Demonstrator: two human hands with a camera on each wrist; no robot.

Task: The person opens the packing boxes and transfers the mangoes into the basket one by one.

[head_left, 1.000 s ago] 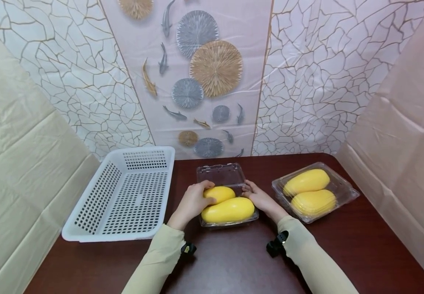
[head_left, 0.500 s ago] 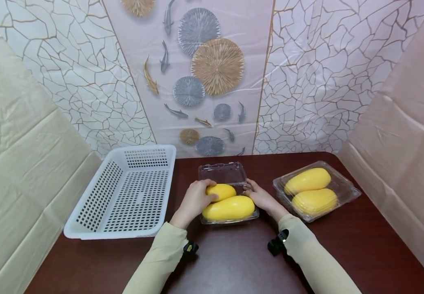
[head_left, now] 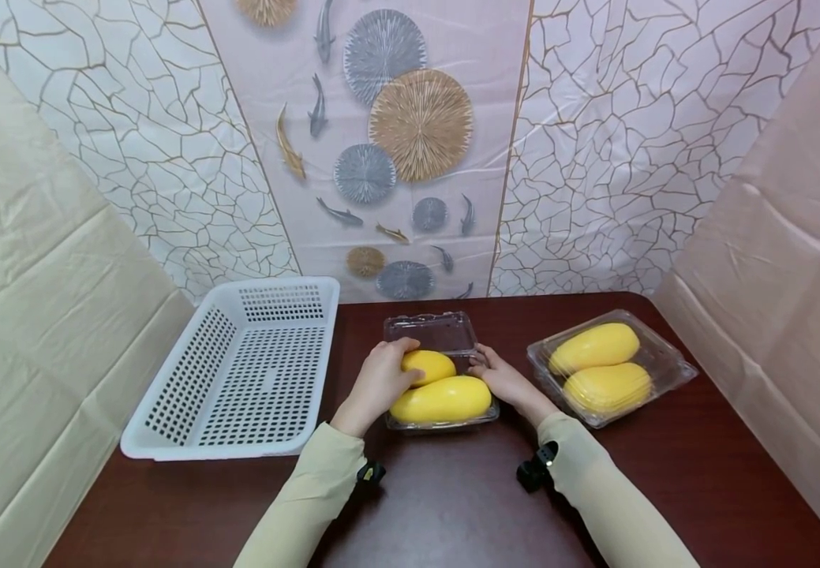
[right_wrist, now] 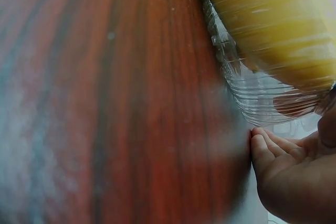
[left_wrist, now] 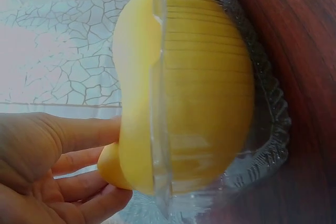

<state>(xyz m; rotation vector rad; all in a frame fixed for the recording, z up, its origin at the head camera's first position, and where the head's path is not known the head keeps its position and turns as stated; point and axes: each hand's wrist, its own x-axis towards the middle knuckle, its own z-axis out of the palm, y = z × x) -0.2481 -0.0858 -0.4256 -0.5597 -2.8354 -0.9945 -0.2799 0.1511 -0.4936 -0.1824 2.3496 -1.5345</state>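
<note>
In the head view, a clear plastic clamshell box (head_left: 445, 427) stands mid-table with its lid (head_left: 432, 332) folded back. Two smooth, oblong yellow fruits lie in its base. My left hand (head_left: 381, 379) grips the left end of the rear fruit (head_left: 432, 367), thumb on the near side. The left wrist view has the front fruit (left_wrist: 205, 87) large behind the ribbed plastic wall, with the rear fruit (left_wrist: 108, 166) between thumb and fingers. At the box's right side, my right hand (head_left: 502, 379) holds the wall; in the right wrist view its fingers (right_wrist: 268, 150) touch the outside low down.
A white perforated plastic basket (head_left: 317, 426) stands at the left. To the right sits a second clear box (head_left: 672, 379), lid closed, with two similar yellow fruits (head_left: 607, 388) inside. The dark red table (head_left: 452, 505) ends at a patterned cloth backdrop (head_left: 580, 158).
My left hand and the rear fruit have shifted slightly right and away from me. The right hand keeps its place at the box. The head view has tilted a little.
</note>
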